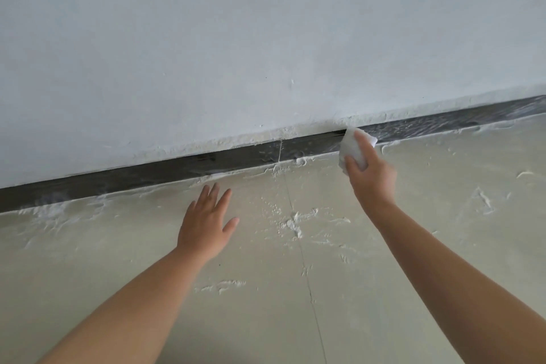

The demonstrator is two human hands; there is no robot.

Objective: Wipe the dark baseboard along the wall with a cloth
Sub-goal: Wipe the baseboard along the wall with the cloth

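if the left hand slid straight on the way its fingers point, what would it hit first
Probably the dark baseboard strip at the foot of the white wall; the open left hand points at it across bare, plaster-smeared floor.

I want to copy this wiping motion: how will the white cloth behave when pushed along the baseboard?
The white cloth looks soft and floppy, bunching under the right hand. It is probably light. It may drag over the baseboard, which looks streaked.
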